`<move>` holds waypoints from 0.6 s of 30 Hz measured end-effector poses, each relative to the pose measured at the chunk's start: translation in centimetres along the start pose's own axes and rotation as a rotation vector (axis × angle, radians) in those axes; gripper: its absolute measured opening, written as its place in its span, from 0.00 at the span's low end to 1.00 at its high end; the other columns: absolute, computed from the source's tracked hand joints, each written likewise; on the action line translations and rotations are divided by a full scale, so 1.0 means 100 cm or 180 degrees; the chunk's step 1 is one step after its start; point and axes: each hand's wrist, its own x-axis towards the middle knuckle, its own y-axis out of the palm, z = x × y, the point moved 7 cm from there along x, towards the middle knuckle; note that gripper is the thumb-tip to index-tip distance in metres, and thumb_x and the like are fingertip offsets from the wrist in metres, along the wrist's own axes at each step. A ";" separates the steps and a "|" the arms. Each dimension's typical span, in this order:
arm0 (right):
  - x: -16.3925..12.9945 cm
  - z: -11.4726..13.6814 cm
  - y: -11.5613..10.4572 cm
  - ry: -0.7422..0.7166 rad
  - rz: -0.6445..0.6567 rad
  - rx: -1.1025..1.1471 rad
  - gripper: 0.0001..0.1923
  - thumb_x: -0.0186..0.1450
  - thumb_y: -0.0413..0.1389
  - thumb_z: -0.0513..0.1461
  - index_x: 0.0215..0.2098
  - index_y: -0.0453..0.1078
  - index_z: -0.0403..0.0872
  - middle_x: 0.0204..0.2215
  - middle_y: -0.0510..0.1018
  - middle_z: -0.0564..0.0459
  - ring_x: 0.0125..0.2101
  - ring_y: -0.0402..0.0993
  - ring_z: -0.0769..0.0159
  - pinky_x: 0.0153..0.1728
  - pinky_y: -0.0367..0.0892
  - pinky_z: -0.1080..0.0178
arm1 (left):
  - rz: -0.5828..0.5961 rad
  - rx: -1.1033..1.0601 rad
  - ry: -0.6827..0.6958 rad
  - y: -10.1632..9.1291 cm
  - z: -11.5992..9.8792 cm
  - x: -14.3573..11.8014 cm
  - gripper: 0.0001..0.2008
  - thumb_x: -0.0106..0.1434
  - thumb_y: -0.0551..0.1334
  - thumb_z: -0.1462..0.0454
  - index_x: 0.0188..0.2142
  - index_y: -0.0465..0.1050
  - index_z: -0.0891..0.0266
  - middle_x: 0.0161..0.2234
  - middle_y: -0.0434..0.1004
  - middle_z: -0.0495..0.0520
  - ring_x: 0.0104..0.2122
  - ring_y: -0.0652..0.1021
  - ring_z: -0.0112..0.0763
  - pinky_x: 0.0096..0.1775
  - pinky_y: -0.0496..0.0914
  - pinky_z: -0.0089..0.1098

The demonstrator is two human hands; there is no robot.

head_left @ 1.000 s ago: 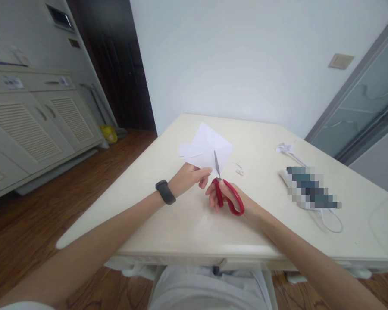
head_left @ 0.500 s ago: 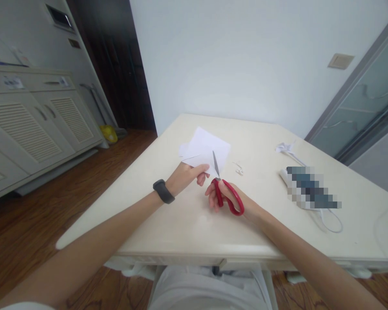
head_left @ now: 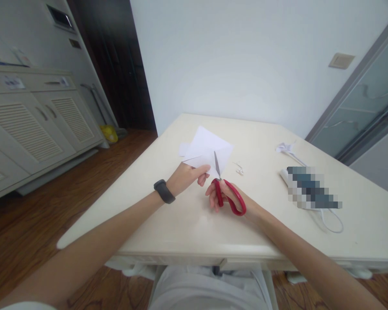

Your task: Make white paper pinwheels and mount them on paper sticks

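Observation:
A sheet of white paper (head_left: pixel 204 142) is pinched at its near edge between the thumb and fingers of my left hand (head_left: pixel 194 173). A slit runs into the paper from its left side. My right hand (head_left: pixel 220 193) holds red-handled scissors (head_left: pixel 239 202), fingers in the loops. Their blade lies across the paper's right part, pointing away from me; the lower blade is hidden under the sheet. Another white paper piece (head_left: pixel 183 149) shows behind the sheet's left corner. Small white scraps (head_left: pixel 239 171) lie on the table to the right of the paper.
The cream table (head_left: pixel 155 224) stands against a pale wall. On its right are a white paper flower with a stem (head_left: pixel 286 148) and a white device with a blurred-out top and a cable (head_left: pixel 332 224). A louvred cabinet (head_left: pixel 35 125) stands at the left.
The paper has shifted and turned very slightly to the right, its slit a little wider. The scissors have moved slightly right with it. Both hands keep their hold.

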 end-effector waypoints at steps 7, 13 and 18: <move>-0.001 0.004 0.001 0.0030 -0.0022 -0.0022 0.30 0.63 0.38 0.58 0.36 0.68 0.44 0.25 0.74 0.50 0.27 0.70 0.68 0.25 0.60 0.66 | -0.0004 0.0006 0.0010 -0.001 0.001 0.000 0.19 0.61 0.51 0.64 0.14 0.59 0.62 0.15 0.64 0.47 0.23 0.71 0.26 0.34 0.65 0.28; 0.000 0.007 0.002 0.0027 0.0021 0.0006 0.29 0.63 0.39 0.57 0.36 0.68 0.44 0.25 0.74 0.50 0.26 0.70 0.68 0.26 0.60 0.66 | -0.0050 0.0119 0.0038 -0.001 -0.001 0.000 0.19 0.61 0.52 0.63 0.15 0.61 0.63 0.14 0.64 0.47 0.22 0.71 0.26 0.33 0.65 0.27; 0.000 0.002 0.001 -0.0033 -0.0062 0.0044 0.28 0.64 0.39 0.56 0.36 0.68 0.44 0.24 0.74 0.51 0.25 0.69 0.70 0.24 0.59 0.67 | -0.0074 0.0095 0.0017 -0.001 -0.002 -0.001 0.19 0.61 0.51 0.64 0.14 0.61 0.62 0.14 0.64 0.47 0.22 0.71 0.26 0.33 0.65 0.28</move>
